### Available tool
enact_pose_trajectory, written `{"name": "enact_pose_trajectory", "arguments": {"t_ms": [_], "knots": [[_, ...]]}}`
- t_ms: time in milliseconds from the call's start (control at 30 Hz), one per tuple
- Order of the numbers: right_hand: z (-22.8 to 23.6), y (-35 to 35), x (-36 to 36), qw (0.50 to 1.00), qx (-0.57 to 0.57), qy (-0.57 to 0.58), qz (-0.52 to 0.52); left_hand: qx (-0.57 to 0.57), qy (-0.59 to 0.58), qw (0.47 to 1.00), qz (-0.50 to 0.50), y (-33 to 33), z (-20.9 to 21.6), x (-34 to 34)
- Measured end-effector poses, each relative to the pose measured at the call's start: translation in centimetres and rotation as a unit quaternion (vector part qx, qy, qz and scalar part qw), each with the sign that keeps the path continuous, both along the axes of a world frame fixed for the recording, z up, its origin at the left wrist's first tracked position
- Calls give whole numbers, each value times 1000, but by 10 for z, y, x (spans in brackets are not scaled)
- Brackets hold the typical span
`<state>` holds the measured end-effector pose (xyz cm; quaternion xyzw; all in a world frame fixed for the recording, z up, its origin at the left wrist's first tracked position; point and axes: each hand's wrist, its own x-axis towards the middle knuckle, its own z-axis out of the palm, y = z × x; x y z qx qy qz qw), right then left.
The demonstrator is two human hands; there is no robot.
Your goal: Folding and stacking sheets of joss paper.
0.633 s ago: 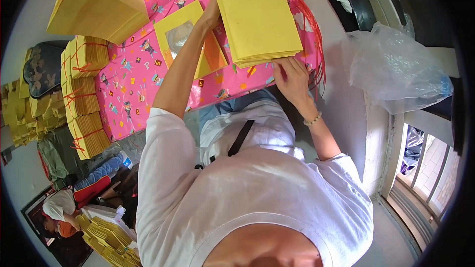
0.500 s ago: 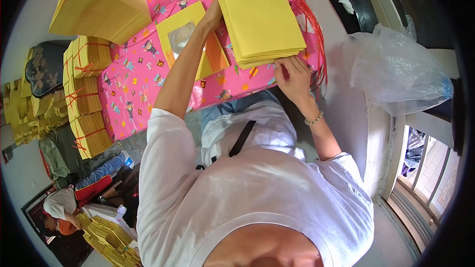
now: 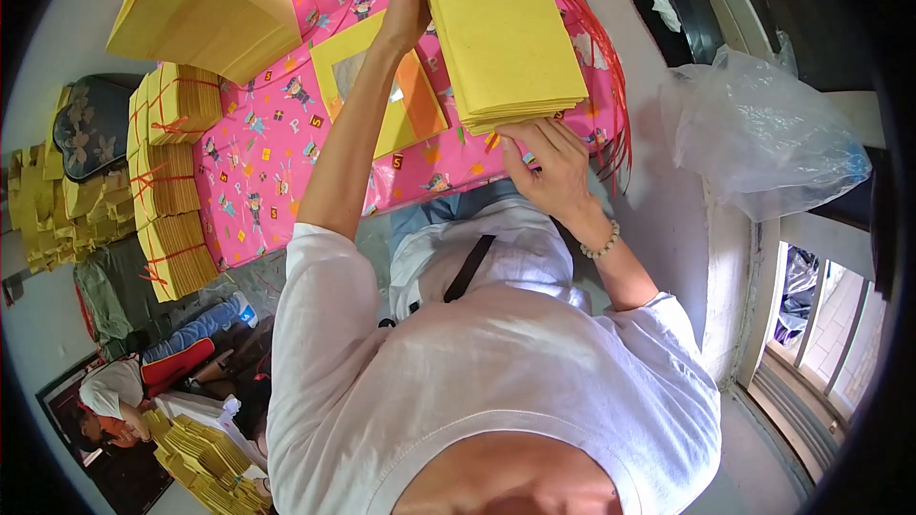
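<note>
Carefully now — my left hand (image 3: 408, 2) pinches the far edge of the yellow paper stack (image 3: 503, 38), my right hand (image 3: 549, 167) grips the near edge; I square both ends evenly.

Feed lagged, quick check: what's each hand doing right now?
Left hand: gripping far edge of yellow paper stack.
Right hand: fingers on stack's near edge.

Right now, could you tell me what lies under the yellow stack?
The yellow stack rests on a pink patterned cloth; red strings stick out beside it. Whatever lies directly beneath is covered.
</note>
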<state>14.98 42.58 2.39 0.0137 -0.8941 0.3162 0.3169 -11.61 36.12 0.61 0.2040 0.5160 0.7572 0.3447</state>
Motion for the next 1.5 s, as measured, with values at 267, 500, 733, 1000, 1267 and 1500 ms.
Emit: {"name": "enact_pose_trajectory", "arguments": {"t_ms": [267, 500, 733, 1000, 1267, 1500], "knots": [[-1, 3, -9, 1000, 6, 16, -5, -34, 29, 998, 34, 3, 6, 18], [-3, 3, -11, 1000, 3, 25, -5, -36, 39, 998, 33, 2, -5, 11], [-16, 13, 19, 987, -104, 103, -61, -7, 159, 985, 65, -6, 5, 20], [3, 79, -43, 887, -461, 8, -21, 70, 139, 973, 169, -18, 30, 100], [-4, 87, -85, 821, -534, -143, 142, 77, 186, 966, 161, -14, 17, 100], [-4, 81, -84, 794, -573, -142, 144, 51, 184, 970, 152, -14, 17, 103]]}}
